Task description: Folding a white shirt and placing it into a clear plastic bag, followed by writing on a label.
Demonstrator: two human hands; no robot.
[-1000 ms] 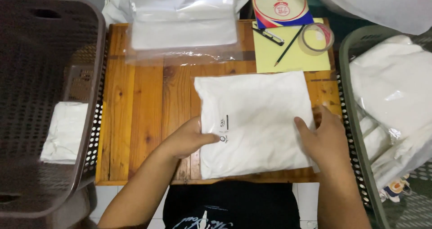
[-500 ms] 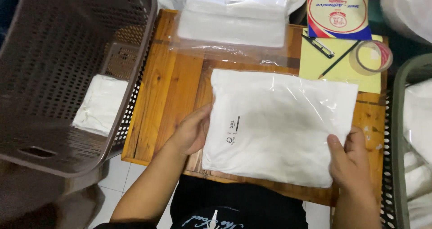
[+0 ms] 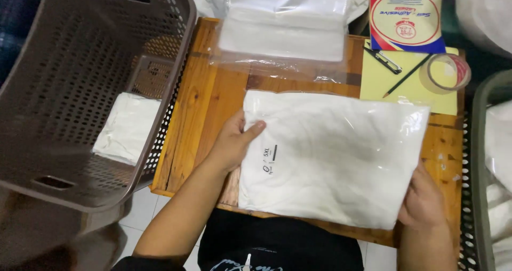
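Here the left hand [image 3: 232,143] and right hand [image 3: 424,199] each pinch the bagged white garment [image 3: 330,156] at opposite edges; holding it level should prevent creasing.

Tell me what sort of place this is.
Probably a small garment-packing station: both hands hold a bagged white garment over a wooden table, beside a basket holding another, with tape nearby.

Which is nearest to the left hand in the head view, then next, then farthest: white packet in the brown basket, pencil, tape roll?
From the left hand, which grips the bagged white garment at its left edge:
1. White packet, to the left, inside the brown basket.
2. Pencil, up and to the right, on the yellow pad.
3. Tape roll, farther right, at the pad's right end.
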